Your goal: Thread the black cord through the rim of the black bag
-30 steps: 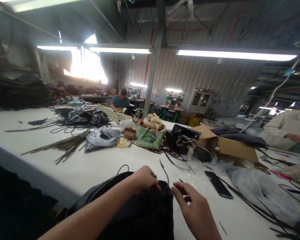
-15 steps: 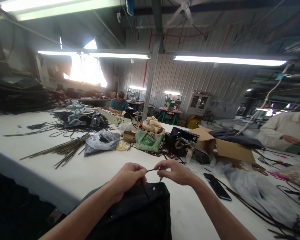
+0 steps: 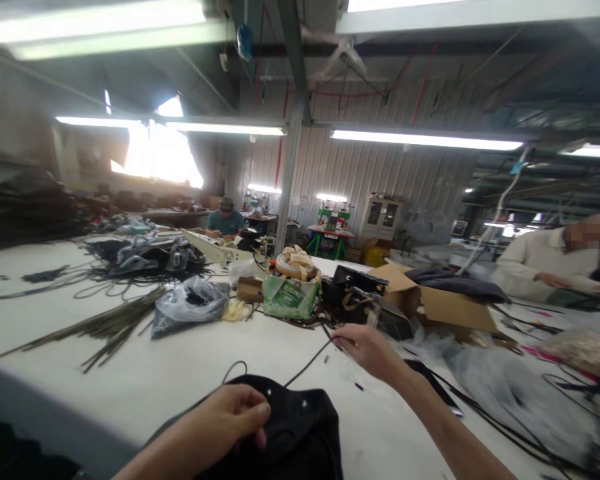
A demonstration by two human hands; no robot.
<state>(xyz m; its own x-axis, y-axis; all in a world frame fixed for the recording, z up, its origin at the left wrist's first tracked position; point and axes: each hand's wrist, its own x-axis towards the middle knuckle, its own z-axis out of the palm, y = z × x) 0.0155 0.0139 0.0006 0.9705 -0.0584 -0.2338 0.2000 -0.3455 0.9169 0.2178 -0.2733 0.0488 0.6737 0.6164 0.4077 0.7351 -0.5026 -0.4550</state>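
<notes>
My left hand (image 3: 225, 417) rests on the top edge of a black fabric bag (image 3: 300, 433) at the bottom middle, its fingers curled over the cloth. The bag has small metal eyelets near its edge. A thin black cord (image 3: 307, 363) rises from the bag to my right hand (image 3: 367, 350), which pinches it between fingers and thumb above the white table. A small loop of the cord (image 3: 235, 370) stands up beyond my left hand. The lower part of the bag is cut off by the frame.
The white worktable (image 3: 105, 333) holds a bundle of long thin rods (image 3: 95, 337), a plastic bag (image 3: 190, 307), a green sack with cream straps (image 3: 290, 297), and a cardboard box (image 3: 455, 310). Black cords and grey plastic (image 3: 500, 387) lie to the right. A co-worker (image 3: 540, 260) stands at right.
My hands have moved apart: the right has drawn the cord up and to the right, and the left has dropped onto the bag. The view has tilted slightly upward.
</notes>
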